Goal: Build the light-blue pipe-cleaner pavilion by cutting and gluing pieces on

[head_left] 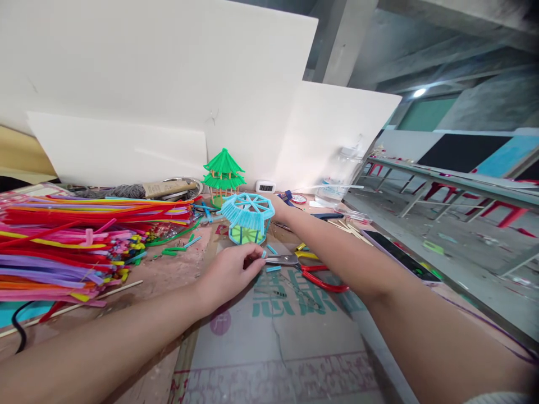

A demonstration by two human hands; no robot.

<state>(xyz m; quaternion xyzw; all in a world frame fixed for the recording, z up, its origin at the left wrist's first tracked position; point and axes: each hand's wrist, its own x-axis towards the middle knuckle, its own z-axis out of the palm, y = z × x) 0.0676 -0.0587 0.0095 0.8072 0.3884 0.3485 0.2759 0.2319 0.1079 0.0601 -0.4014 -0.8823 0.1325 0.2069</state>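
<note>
A light-blue pipe-cleaner pavilion roof (247,216) on a green and blue base stands at the table's middle. My right hand (279,205) reaches behind it and touches its far right side; the fingers are hidden. My left hand (232,273) rests on the cardboard in front of it, with the fingertips pinched on a short light-blue pipe-cleaner piece (263,255). Right beside those fingers lie red-handled scissors (314,274). A finished green pavilion (223,173) stands behind.
A big heap of coloured pipe cleaners (63,241) fills the left of the table. Cut bits (177,248), wooden sticks (348,226), a small white digital clock (265,187) and a black phone (400,256) lie around. White boards (126,146) stand at the back. The table's edge runs along the right.
</note>
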